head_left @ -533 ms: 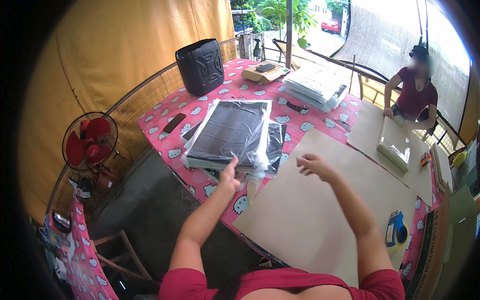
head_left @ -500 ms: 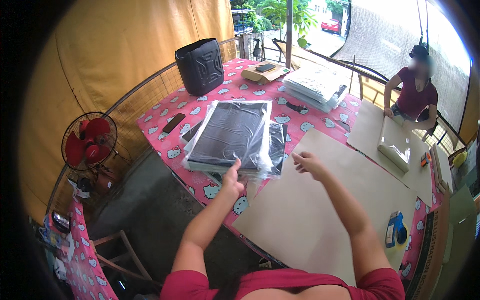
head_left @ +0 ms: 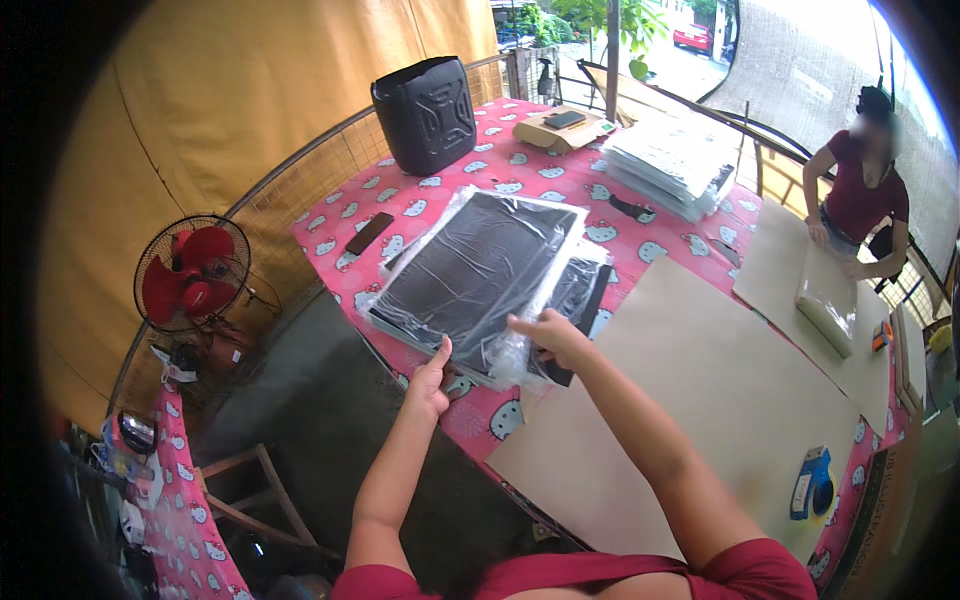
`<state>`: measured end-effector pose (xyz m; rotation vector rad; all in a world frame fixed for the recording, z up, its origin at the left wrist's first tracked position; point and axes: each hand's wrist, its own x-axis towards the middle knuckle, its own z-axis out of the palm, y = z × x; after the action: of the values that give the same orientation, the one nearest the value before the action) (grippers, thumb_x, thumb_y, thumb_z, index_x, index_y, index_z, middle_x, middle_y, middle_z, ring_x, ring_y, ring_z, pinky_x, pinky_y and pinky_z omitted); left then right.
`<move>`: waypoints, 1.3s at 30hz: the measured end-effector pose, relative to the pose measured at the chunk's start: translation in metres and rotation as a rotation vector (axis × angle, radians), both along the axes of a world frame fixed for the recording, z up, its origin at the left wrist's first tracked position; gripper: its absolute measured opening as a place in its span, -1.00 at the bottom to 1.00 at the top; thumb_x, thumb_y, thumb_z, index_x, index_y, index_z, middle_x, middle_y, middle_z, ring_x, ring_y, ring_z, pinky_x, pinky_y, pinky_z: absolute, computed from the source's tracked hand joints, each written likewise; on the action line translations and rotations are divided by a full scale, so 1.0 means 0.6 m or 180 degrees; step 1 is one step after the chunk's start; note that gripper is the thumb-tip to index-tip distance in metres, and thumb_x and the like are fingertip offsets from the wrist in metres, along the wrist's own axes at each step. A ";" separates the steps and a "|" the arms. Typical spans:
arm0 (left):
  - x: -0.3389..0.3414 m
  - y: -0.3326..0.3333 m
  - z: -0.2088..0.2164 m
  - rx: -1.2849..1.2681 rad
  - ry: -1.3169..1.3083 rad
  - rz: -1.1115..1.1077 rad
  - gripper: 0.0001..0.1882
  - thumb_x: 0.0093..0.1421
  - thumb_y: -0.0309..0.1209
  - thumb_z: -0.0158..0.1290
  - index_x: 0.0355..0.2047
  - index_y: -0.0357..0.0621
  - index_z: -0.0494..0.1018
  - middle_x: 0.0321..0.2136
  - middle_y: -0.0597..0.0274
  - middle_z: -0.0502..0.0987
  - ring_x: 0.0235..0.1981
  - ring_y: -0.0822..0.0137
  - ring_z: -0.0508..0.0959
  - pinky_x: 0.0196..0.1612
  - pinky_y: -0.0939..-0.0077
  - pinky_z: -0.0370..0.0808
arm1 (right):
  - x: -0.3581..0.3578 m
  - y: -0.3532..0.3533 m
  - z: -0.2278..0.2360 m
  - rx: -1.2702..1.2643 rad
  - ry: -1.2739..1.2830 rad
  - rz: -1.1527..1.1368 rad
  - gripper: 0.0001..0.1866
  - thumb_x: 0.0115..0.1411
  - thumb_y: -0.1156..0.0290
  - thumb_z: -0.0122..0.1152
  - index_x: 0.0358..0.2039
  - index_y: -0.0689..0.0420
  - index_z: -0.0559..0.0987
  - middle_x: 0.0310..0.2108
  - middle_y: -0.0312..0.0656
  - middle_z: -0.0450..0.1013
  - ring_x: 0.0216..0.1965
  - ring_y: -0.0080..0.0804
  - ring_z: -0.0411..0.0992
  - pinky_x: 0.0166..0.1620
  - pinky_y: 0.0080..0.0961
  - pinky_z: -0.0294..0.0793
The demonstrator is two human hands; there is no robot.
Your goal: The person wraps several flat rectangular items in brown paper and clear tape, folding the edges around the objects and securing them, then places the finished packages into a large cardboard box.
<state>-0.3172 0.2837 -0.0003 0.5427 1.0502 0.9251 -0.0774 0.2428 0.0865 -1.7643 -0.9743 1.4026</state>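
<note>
A flat stack of black sheets wrapped in clear plastic (head_left: 478, 262) lies at the middle of the pink table, turned at an angle. My left hand (head_left: 430, 388) grips its near edge, thumb on top and fingers hidden underneath. At its near right side my right hand (head_left: 558, 340) is closed on the plastic, with the thumb and forefinger toward the pack. Beneath and to the right, another black pack in plastic (head_left: 588, 290) sticks out. A large brown paper sheet (head_left: 680, 390) spreads under my right forearm.
A black plastic container (head_left: 424, 115) stands far left, near a phone (head_left: 370, 233). More wrapped packs (head_left: 665, 165) are piled at the back. A co-worker (head_left: 865, 190) handles a wrapped parcel (head_left: 828, 300) at right. A tape dispenser (head_left: 813, 485) sits near right; a red fan (head_left: 193, 272) is at left.
My right hand has come left from above the brown paper onto the wrapped pack. The pack has turned clockwise, and my left hand has stayed on its near edge.
</note>
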 end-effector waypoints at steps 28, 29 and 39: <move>-0.096 0.158 0.091 0.1158 0.0558 0.1133 -0.51 0.05 -0.59 0.14 -0.01 -0.19 0.25 -0.12 0.17 0.41 -0.12 0.31 0.41 -0.04 0.38 0.35 | 0.200 0.324 0.058 0.1696 0.1457 -0.0999 -0.64 -0.05 0.47 0.39 -0.23 0.29 0.51 -0.33 -0.14 0.49 -0.39 -0.38 0.48 -0.33 -0.35 0.52; -0.080 0.137 0.102 0.1211 0.0697 0.1273 -0.49 0.06 -0.60 0.14 0.01 -0.17 0.21 -0.10 0.18 0.39 -0.10 0.31 0.40 -0.03 0.39 0.34 | 0.216 0.296 0.074 0.1570 0.1777 -0.1032 -0.65 -0.03 0.50 0.35 -0.21 0.31 0.49 -0.32 -0.10 0.49 -0.39 -0.37 0.49 -0.30 -0.36 0.54; 0.048 -0.220 0.216 0.2640 0.0167 0.1226 -0.17 0.00 -0.32 0.25 0.18 -0.15 0.00 0.03 0.10 0.23 0.05 0.24 0.27 0.09 0.26 0.23 | 0.310 -0.189 0.220 0.3435 0.1176 -0.2309 -0.54 0.06 0.31 0.28 -0.06 0.26 0.43 -0.18 -0.12 0.45 -0.12 -0.32 0.41 0.02 -0.35 0.37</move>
<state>-0.2886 0.1517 0.1294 1.0695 0.7952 1.7122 0.1085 0.1295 0.2186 -0.8303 -0.5812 0.4977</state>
